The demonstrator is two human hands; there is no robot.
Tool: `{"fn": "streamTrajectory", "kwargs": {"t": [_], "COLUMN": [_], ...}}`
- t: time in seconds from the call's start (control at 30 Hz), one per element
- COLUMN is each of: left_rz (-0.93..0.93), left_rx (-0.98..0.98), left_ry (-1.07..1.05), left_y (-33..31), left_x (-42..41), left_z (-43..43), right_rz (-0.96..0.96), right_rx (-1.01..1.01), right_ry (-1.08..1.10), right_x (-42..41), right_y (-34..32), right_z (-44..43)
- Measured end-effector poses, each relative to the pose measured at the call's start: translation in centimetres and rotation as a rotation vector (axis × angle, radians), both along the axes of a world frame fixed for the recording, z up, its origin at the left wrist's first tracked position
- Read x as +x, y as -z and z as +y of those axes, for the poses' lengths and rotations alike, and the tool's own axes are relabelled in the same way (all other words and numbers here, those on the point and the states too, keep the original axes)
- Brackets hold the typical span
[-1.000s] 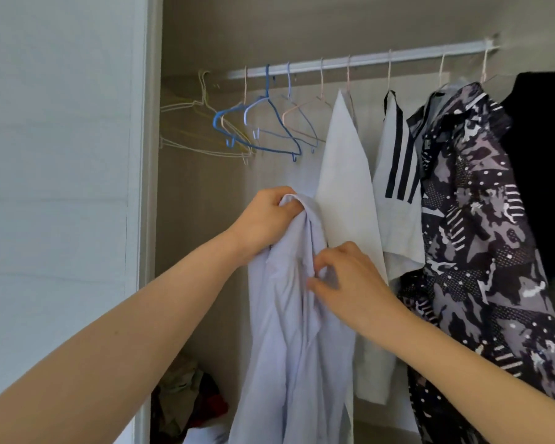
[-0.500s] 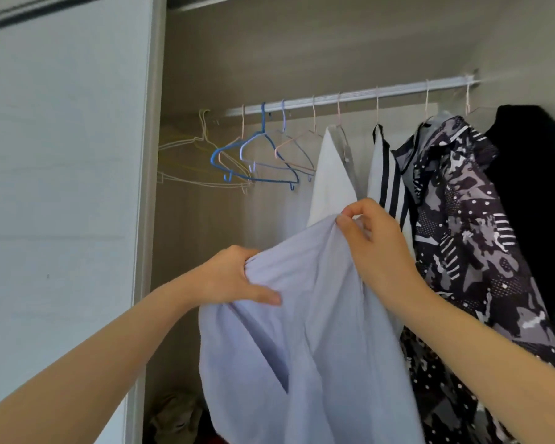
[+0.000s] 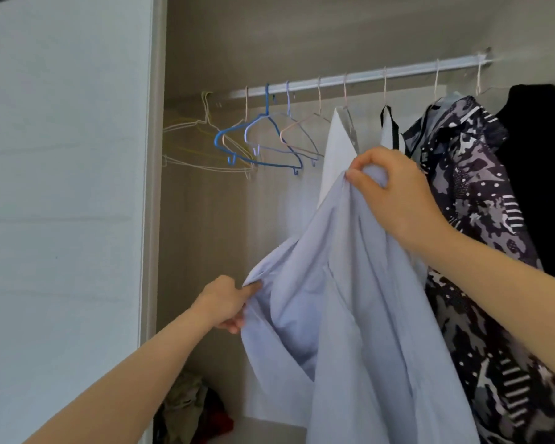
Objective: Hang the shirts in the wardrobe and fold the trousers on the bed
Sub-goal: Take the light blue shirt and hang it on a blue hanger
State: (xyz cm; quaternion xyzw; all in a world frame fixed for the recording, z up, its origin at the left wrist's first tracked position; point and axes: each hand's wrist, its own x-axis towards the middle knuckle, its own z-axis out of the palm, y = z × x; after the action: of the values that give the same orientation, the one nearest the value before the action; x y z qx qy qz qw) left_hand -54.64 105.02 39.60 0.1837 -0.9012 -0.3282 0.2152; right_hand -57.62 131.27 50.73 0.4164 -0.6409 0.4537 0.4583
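"Head camera: how were the hands set?"

"The right hand (image 3: 394, 193) was raised high and pinched a bunched fold of the pale blue cotton shirt (image 3: 350, 315) between thumb and curled fingers. The left hand (image 3: 225, 304), lower and out to the side, gripped another gather of the same cloth."

"Why hold it so?"

"To spread it and find the shoulders for a hanger, I judged. The shirt hung free between and below both hands, in front of the open wardrobe and not yet on any hanger."

"Which way did it run?"

"Its long axis dropped almost straight down from the right hand, past the bottom of the view. Its upper edge slanted down from the right hand to the left. I couldn't tell where the collar was."

"And around them?"

"Above the left hand, a blue wire hanger (image 3: 260, 139) hung empty among others on the white metal rail (image 3: 366, 76). Just behind the right hand hung a plain white garment (image 3: 337, 149), and to its right a black-and-grey patterned shirt (image 3: 471, 203). Below the left hand lay a heap of crumpled clothes (image 3: 186, 402)."
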Motion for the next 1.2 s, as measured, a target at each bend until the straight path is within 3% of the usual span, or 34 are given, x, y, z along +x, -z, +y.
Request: {"fn": "streamTrajectory", "kwargs": {"t": [0.07, 0.1, 0.23, 0.37, 0.47, 0.63, 0.73, 0.97, 1.07, 1.2], "left_rz": [-0.024, -0.021, -0.068, -0.1, -0.007, 0.047, 0.079, 0.408, 0.405, 0.307], "left_rx": [0.341, 0.399, 0.222, 0.085, -0.031, -0.058, 0.007, 0.216, 0.219, 0.125], "left_ry": [0.243, 0.347, 0.689, 0.869, 0.819, 0.753, 0.668, 0.307, 0.143, 0.027], "left_y": [0.5, 0.9, 2.8, 6.0, 8.1, 9.1, 7.7, 2.8, 0.4, -1.3], "left_x": [0.6, 0.9, 1.7, 0.8, 0.1, -0.5, 0.1, 0.7, 0.0, -1.1], "left_z": [1.8, 2.5, 4.9, 7.0, 8.5, 6.7, 4.2, -0.7, -1.4, -1.9], "right_rz": [-0.012, -0.03, -0.185, -0.442, -0.544, -0.447, -0.356, -0.098, -0.018, 0.008], "right_rx": [0.044, 0.045, -0.088, -0.235, -0.273, -0.281, -0.268, -0.117, -0.024, -0.027], "right_ry": [-0.006, -0.021, -0.125, -0.265, -0.29, -0.172, -0.055, 0.223, 0.305, 0.257], "right_x": [0.1, 0.1, 0.1, -0.7, -1.3, -2.7, -4.0, -5.4, -5.7, -5.5], "right_y": [-0.3, -0.3, 0.0, 0.5, 0.8, 1.7, 2.3, 3.7, 4.0, 4.1], "right_z": [-0.4, -0.7, -1.4, -1.6, -1.2, 0.8, 2.7, 4.6, 4.2, 4.0]}}
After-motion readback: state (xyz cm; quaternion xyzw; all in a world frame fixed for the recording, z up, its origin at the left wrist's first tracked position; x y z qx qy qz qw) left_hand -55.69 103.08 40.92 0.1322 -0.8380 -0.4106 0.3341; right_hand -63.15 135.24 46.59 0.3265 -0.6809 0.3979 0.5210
